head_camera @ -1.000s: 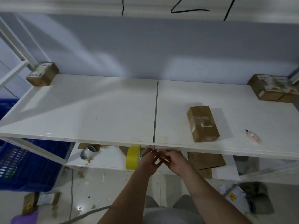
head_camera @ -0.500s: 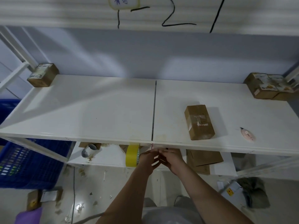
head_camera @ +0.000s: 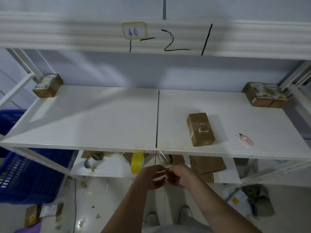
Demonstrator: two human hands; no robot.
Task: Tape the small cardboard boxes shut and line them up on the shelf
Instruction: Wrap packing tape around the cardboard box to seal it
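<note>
Head | both hands [head_camera: 165, 176] pinch clear tape strip [head_camera: 162, 155] | box [head_camera: 200, 129] on shelf [head_camera: 101, 118] above

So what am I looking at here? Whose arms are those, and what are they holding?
The camera sits on a person's head, looking down, so those are that person's own arms. The left hand and right hand meet below the white shelf and pinch a strip of clear tape stretched from the shelf's front edge. On the shelf lie one brown box near the middle, one box at the far left, boxes at the far right and a small pink cutter. A yellow tape roll shows underneath.
</note>
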